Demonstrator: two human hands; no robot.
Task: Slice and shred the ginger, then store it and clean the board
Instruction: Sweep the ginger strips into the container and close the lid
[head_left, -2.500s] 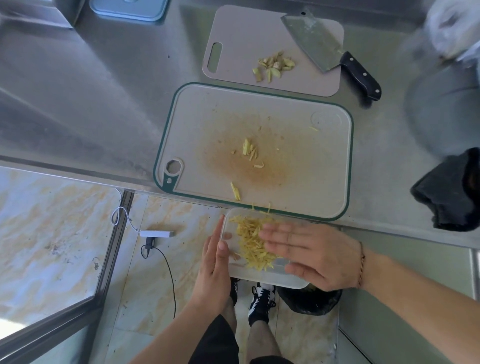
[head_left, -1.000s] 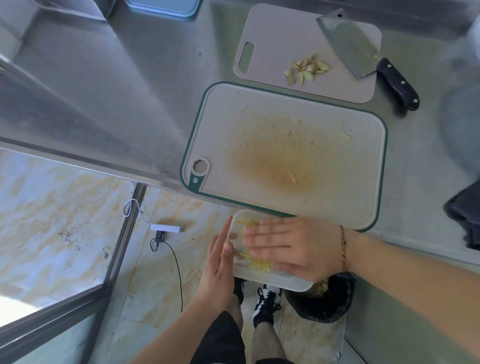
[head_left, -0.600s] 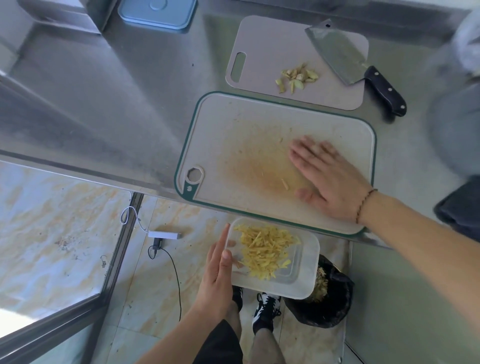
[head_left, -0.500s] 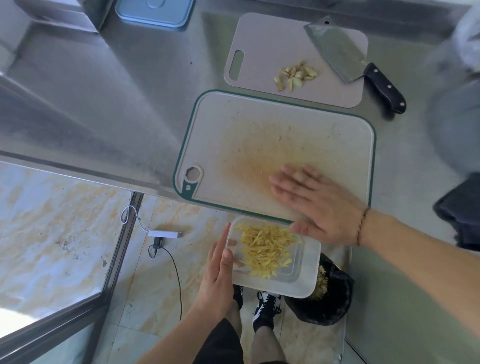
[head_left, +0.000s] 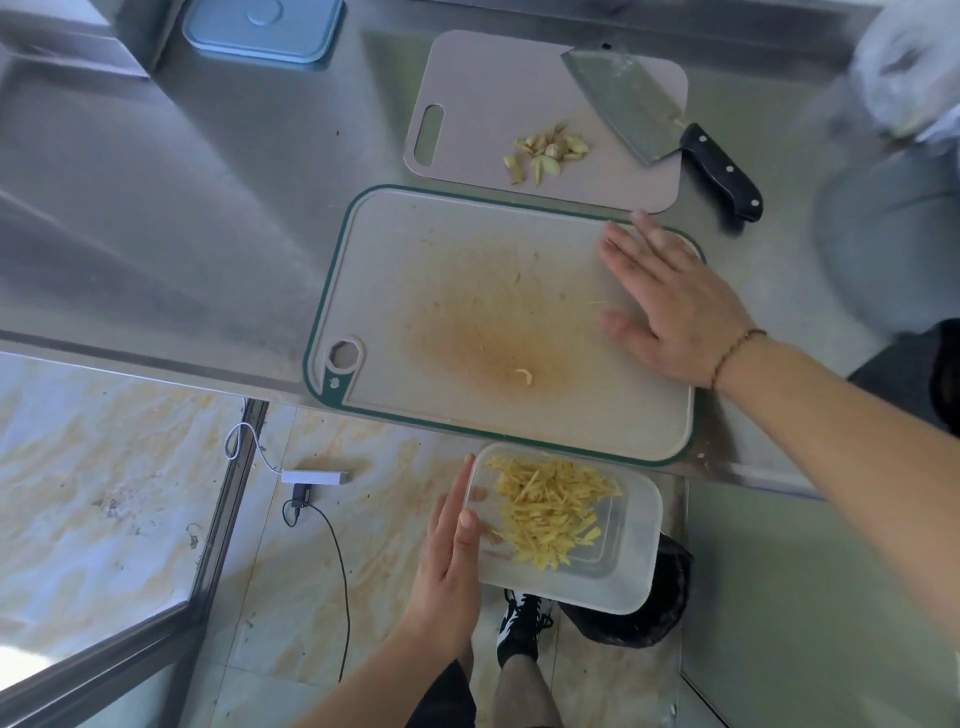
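Holding container (head_left: 631, 566) of shredded ginger (head_left: 551, 514), left hand (head_left: 451, 558) grips; right hand (head_left: 670, 306) flat on board (head_left: 441, 270).

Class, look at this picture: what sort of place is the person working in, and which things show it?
Likely a kitchen prep area: a steel counter, cutting boards with a cleaver, and shredded ginger in a container.
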